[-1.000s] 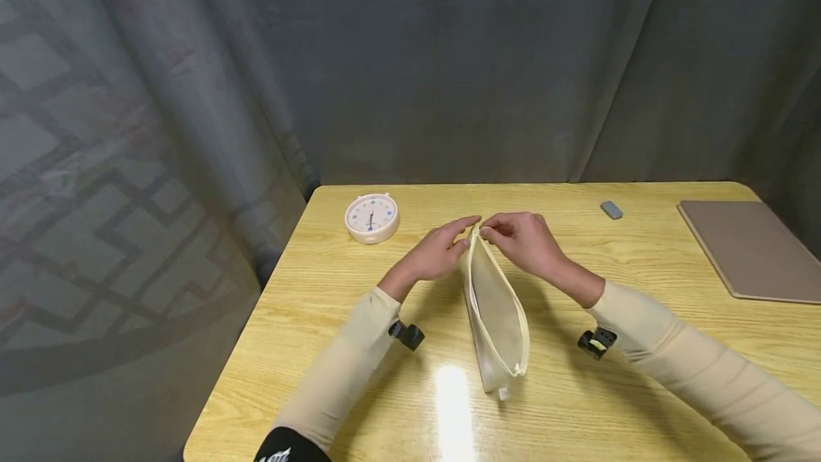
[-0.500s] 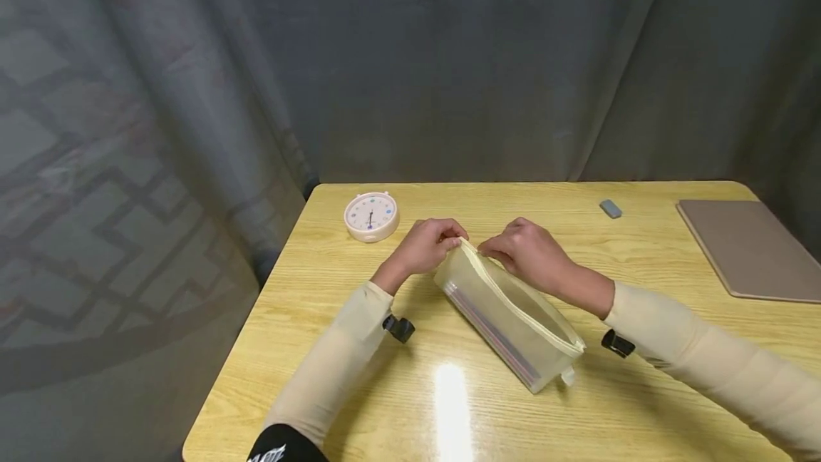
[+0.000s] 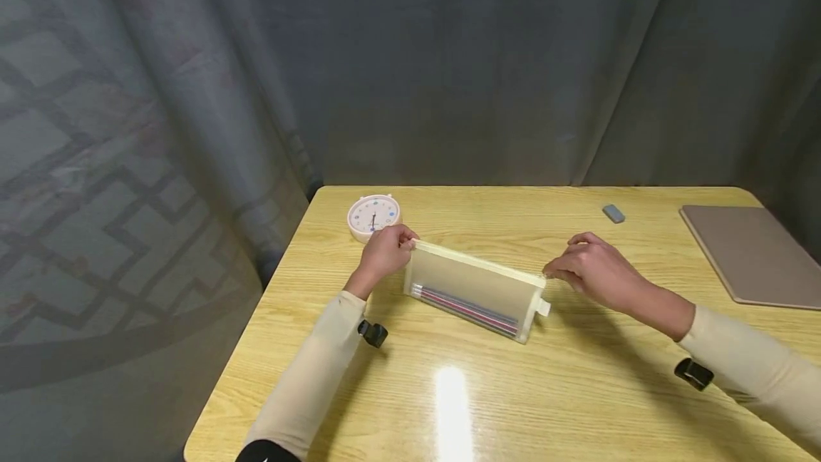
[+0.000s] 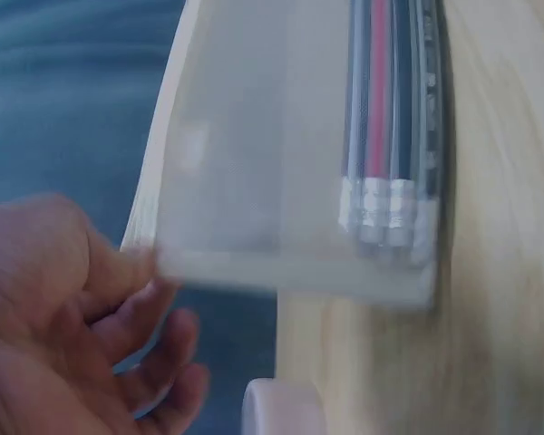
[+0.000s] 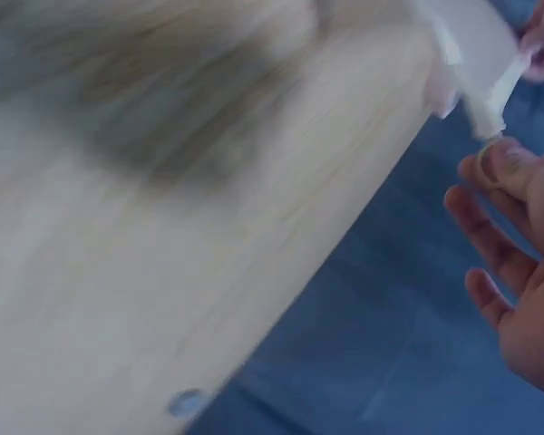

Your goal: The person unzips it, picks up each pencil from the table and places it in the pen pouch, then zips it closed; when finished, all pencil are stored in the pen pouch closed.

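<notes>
A pale yellow, see-through pencil case [image 3: 477,273] stands on its long edge at mid-table, its zipper line drawn together along the top. Several pencils [image 4: 381,118], one of them pink and the others dark, lie along its bottom, their silvery ends toward the left. My left hand [image 3: 386,252] pinches the upper left corner between thumb and forefinger. At the opposite top corner, the thumb and forefinger of my right hand [image 3: 596,271] pinch a small ring-shaped zipper pull [image 5: 483,165]. A short pale tab [image 3: 544,307] sticks out of the case's right side.
A round pale pink clock [image 3: 374,214] stands behind my left hand. Toward the back right lies a small grey-blue block [image 3: 613,214], and a flat brown board-like rectangle [image 3: 757,255] rests at the right edge. Grey curtains [image 3: 449,70] hang behind the wooden table [image 3: 308,391].
The pencil case has swung from end-on to lengthwise, and its gaping mouth has closed. My right hand has pulled rightward along the zipper; my left hand has moved left with its corner.
</notes>
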### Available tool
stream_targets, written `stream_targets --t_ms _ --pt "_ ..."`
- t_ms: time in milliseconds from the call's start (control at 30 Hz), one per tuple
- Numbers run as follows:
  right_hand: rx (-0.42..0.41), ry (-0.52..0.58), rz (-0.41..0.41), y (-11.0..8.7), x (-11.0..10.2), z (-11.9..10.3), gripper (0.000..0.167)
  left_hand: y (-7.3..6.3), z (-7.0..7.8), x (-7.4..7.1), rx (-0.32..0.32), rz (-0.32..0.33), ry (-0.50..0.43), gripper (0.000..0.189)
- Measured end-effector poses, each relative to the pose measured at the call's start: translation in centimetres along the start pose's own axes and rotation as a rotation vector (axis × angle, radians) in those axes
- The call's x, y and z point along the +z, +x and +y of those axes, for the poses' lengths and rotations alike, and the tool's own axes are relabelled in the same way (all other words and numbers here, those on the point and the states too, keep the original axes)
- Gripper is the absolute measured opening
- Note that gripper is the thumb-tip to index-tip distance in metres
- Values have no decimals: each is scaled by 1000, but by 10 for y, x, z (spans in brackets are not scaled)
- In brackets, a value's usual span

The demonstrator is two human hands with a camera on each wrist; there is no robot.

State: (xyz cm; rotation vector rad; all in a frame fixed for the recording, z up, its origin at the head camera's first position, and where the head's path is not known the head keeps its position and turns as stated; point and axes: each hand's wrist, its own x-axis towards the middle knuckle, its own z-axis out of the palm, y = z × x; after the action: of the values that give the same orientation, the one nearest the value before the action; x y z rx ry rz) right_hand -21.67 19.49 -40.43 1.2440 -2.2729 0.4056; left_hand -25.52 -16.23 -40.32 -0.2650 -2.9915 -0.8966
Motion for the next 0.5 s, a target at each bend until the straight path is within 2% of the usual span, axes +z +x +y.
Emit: stream_targets --t_ms 100,300,500 --pt "37 -11 9 -10 -1 8 28 -2 -2 2 5 -18 -6 16" --pt "69 -17 11 -18 1 17 24 -5 1 6 26 -52 -29 15" --pt "91 -5 -36 -28 6 24 25 -5 -2 17 56 -121 -15 16"
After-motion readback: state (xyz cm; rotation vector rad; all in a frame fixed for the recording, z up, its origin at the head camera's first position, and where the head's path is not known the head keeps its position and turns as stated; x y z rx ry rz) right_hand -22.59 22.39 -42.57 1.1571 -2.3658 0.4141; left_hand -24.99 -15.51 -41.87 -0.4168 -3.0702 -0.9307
